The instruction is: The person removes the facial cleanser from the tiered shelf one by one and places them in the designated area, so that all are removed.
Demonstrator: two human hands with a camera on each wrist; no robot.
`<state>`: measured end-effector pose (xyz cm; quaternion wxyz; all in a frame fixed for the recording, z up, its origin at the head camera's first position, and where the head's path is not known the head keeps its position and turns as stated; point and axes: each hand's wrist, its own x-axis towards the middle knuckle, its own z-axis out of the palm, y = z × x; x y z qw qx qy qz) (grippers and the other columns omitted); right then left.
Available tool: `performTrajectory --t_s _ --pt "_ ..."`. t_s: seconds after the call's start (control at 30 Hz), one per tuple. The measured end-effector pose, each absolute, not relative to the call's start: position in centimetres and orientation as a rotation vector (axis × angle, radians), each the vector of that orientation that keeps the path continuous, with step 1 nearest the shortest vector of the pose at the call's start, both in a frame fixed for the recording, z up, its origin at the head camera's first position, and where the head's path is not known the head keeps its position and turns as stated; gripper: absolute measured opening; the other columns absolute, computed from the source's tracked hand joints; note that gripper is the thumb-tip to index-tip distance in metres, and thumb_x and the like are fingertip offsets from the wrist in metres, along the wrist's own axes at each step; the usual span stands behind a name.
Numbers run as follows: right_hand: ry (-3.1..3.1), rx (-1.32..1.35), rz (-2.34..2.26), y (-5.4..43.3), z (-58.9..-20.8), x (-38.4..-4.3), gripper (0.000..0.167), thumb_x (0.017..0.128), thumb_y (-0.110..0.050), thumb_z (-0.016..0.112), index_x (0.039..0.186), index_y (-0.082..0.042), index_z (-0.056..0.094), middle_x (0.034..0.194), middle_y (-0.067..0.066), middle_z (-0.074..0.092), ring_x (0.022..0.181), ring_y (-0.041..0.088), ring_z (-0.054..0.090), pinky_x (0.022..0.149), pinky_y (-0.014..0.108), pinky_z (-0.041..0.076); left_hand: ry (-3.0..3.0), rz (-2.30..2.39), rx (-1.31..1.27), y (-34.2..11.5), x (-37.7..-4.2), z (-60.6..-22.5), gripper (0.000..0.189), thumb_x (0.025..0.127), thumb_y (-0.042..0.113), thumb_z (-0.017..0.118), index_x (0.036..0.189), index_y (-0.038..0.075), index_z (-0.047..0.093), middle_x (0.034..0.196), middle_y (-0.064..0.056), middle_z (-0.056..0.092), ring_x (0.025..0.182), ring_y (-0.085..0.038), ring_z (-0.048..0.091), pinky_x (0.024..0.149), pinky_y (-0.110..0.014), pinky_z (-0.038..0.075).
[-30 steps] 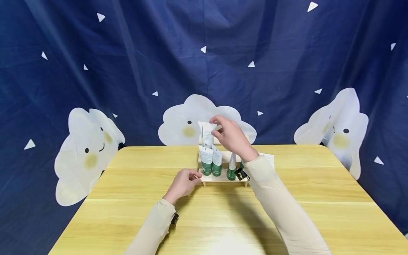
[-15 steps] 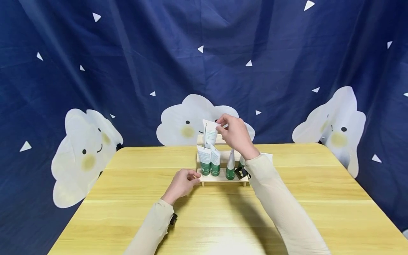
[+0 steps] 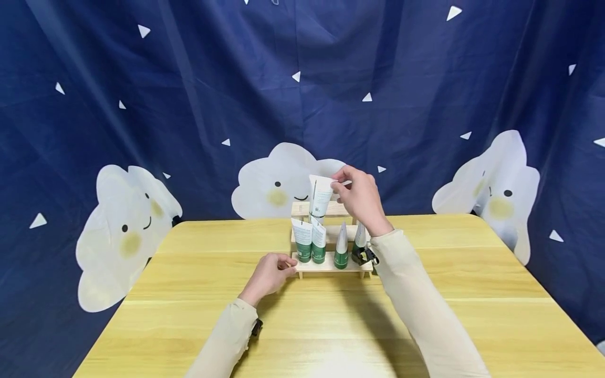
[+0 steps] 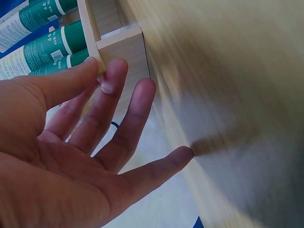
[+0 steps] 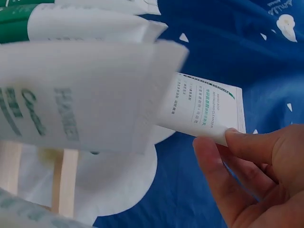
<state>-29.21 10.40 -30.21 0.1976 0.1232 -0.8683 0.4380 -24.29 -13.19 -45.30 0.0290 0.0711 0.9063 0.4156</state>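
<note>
My right hand (image 3: 361, 199) pinches a white squeeze tube (image 3: 321, 194) by its flat crimped end, between thumb and fingertips. In the right wrist view the cleanser tube (image 5: 209, 107) shows printed text, partly covered by a nearer, blurred tube (image 5: 95, 95). It is above the back of a small tiered wooden rack (image 3: 321, 266). At the rack's left front corner is my left hand (image 3: 264, 275); in the left wrist view its thumb and fingertips pinch the rack's end (image 4: 124, 50), other fingers spread.
Several white-and-green tubes stand on the rack's front step, including a left one (image 3: 303, 239) and a narrow side-on one (image 3: 341, 249). The rack stands on a wooden table (image 3: 189, 341). A blue curtain (image 3: 402, 63) with cloud prints hangs behind.
My right hand and the pinched tube have shifted right along the back of the rack, uncovering more of the rear step. My left hand stays at the rack's corner.
</note>
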Motion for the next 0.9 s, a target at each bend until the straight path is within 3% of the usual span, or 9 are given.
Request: performTrajectory --t_s 0.9 --pt "-2.344 0.238 1.225 16.3 -30.4 -28.0 0.013 0.100 -0.012 0.066 0.111 -0.005 0.070 0.108 0.016 0.074 0.084 0.031 0.075 0.068 0.031 0.061 2.792 1.273 0.205 -13.2 -24.1 -45.3 0.012 0.092 0.010 0.074 0.104 0.011 0.078 0.083 0.000 0.068 0.078 -0.016 0.059 0.073 -0.032 0.046"
